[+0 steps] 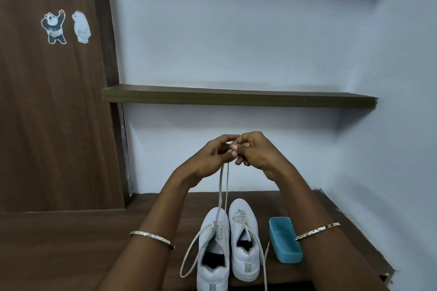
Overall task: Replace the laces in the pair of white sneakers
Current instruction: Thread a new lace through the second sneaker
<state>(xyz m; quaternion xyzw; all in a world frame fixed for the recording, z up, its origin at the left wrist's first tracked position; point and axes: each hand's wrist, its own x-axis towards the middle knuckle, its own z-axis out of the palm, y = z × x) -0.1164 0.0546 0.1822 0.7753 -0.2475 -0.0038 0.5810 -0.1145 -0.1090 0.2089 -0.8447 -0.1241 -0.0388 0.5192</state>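
Two white sneakers stand side by side on the wooden table (71, 248), toes pointing away from me. From the left sneaker (214, 250) a white lace (223, 186) rises in two strands to my raised hands. My left hand (210, 158) and my right hand (255, 151) meet above the shoes and both pinch the top of that lace. Another loop of the same lace hangs off the shoe's left side. The right sneaker (243, 241) has its lace threaded, with loose ends trailing toward me.
A teal plastic box (285, 240) lies on the table right of the sneakers, partly behind my right forearm. A dark wooden shelf (238, 97) juts from the wall above my hands. A brown cupboard door with bear stickers (54, 27) stands at the left.
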